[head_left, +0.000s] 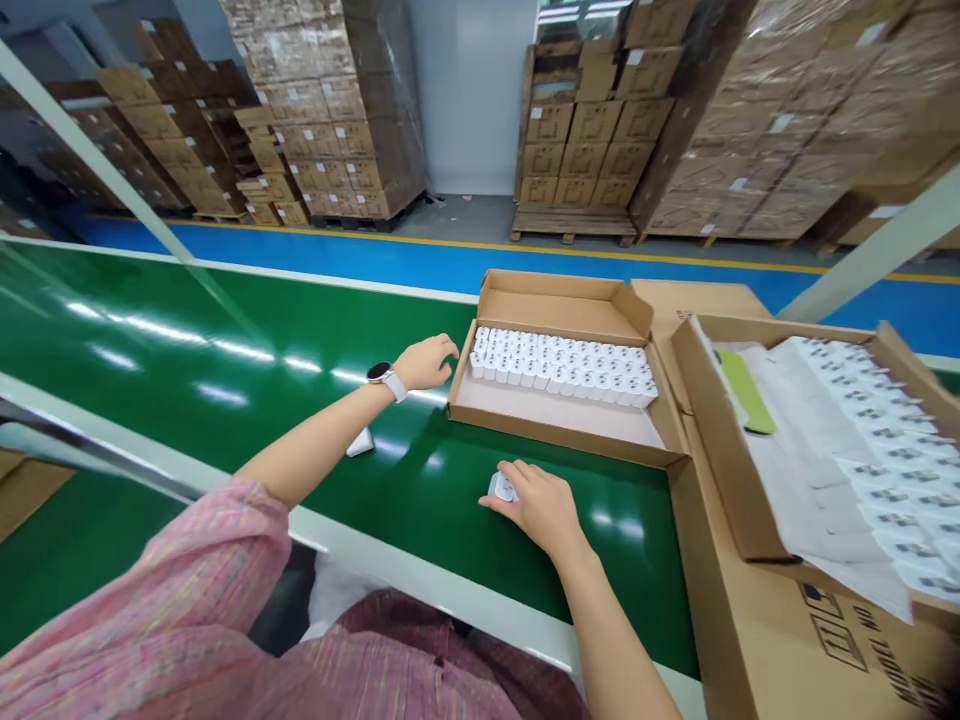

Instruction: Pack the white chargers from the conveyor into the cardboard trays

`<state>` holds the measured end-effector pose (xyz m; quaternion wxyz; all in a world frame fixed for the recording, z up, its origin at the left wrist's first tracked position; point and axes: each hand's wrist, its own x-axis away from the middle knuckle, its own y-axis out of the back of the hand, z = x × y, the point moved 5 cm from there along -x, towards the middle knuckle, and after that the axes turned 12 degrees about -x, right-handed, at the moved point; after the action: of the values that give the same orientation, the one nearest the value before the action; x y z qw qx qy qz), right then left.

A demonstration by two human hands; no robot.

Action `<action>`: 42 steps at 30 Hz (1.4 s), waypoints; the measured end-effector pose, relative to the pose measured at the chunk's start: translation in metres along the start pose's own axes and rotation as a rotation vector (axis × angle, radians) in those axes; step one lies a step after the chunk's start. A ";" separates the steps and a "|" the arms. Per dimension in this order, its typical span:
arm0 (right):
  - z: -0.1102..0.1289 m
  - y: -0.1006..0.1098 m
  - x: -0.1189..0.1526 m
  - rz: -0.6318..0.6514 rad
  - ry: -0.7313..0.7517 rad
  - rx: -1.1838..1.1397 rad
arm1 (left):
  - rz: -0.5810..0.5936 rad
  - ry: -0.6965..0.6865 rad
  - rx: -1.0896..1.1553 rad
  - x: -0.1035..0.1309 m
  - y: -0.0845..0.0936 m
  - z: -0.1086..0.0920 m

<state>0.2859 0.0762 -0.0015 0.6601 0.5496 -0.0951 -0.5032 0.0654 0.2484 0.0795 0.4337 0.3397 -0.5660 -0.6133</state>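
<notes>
My right hand (pixel 544 503) is closed on a small white block (pixel 502 487), which looks like a charger, with dark marks on its face. It is over the green surface in front of an open cardboard box (pixel 559 432). Several rows of similar white blocks (pixel 562 365) stand upright along the back of that box; its front strip shows bare lining. My left hand (pixel 425 362), with a watch on the wrist, is at the box's left edge. Its fingers are bent and apart, with nothing visible in them. Another white piece (pixel 361 442) lies below my left forearm.
At right, a second open box (pixel 720 440) rests on a large carton (pixel 772 640), holding white blocks, white sheets and a green strip (pixel 744 390). A slanted frame post (pixel 877 250) rises behind it. Stacked cartons (pixel 322 110) stand beyond the green surface (pixel 247 400).
</notes>
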 end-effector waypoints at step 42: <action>0.049 -0.014 0.005 0.191 0.062 -0.046 | 0.126 0.145 0.230 0.197 -0.040 -0.063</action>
<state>0.2469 0.0428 0.0030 0.7202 0.5380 -0.1149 -0.4227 0.0391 0.0421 0.0468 0.4695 0.3944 -0.6197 -0.4899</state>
